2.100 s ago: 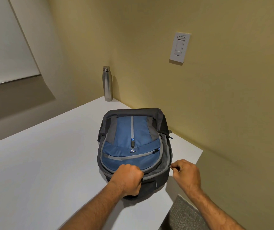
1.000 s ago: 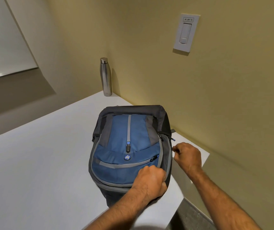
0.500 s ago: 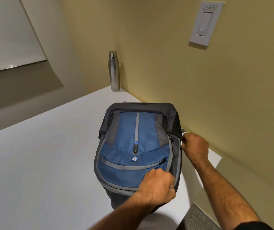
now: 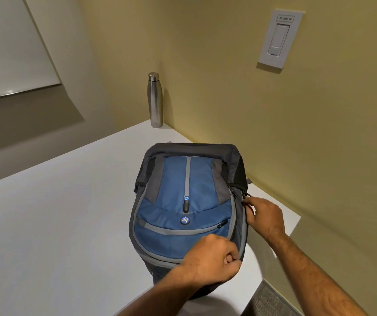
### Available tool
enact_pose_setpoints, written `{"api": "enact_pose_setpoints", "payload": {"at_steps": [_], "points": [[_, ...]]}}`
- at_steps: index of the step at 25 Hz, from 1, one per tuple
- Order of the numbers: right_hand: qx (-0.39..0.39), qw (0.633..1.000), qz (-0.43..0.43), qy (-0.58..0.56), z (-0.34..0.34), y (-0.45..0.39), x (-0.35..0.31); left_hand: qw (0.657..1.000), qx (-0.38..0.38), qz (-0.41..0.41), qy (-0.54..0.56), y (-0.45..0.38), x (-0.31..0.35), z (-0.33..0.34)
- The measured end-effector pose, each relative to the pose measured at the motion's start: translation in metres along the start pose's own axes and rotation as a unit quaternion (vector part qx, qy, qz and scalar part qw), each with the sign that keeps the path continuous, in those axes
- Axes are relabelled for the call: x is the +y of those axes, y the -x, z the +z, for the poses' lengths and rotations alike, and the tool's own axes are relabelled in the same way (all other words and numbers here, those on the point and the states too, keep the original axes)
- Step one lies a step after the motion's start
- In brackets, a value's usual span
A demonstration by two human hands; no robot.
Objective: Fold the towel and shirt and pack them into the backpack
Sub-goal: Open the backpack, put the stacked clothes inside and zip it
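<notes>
A blue and grey backpack (image 4: 183, 197) lies flat on the white table (image 4: 57, 224), front panel up, its top pointing away from me. My left hand (image 4: 210, 261) is clenched on the near bottom edge of the backpack, gripping the fabric. My right hand (image 4: 263, 215) pinches a zipper pull on the backpack's right side, about halfway up. No towel or shirt is in view.
A steel water bottle (image 4: 155, 100) stands upright at the table's far corner against the yellow wall. A light switch (image 4: 279, 38) is on the wall at upper right. The table's right edge runs just beside the backpack, with grey carpet (image 4: 269, 302) below.
My right hand has slid the zipper pull up the backpack's right side, away from me. My left hand has shifted right along the bottom edge, still gripping it.
</notes>
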State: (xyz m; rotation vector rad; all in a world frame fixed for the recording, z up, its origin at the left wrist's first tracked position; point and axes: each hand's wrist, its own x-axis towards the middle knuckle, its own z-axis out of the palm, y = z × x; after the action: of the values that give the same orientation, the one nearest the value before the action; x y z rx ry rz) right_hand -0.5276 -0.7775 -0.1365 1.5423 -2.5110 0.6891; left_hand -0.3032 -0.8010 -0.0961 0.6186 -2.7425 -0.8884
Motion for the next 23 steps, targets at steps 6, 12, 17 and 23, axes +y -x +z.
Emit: {"api": "enact_pose_setpoints", "payload": {"at_steps": [6,12,17,23], "points": [[-0.018,0.999,-0.02,-0.031,-0.013,0.04,-0.014,0.964,0.242,0.059,0.087,0.04,-0.058,-0.027],[-0.12,0.989,-0.079,0.026,-0.009,0.079,-0.004,0.917,0.357,-0.146,0.098,0.095,-0.145,-0.055],[-0.164,0.98,-0.085,0.075,-0.011,0.097,-0.006,0.946,0.203,-0.243,0.069,0.124,-0.196,-0.041],[-0.128,0.981,-0.131,0.057,0.002,0.083,-0.004,0.971,0.123,-0.199,0.041,0.117,-0.208,-0.014]]}}
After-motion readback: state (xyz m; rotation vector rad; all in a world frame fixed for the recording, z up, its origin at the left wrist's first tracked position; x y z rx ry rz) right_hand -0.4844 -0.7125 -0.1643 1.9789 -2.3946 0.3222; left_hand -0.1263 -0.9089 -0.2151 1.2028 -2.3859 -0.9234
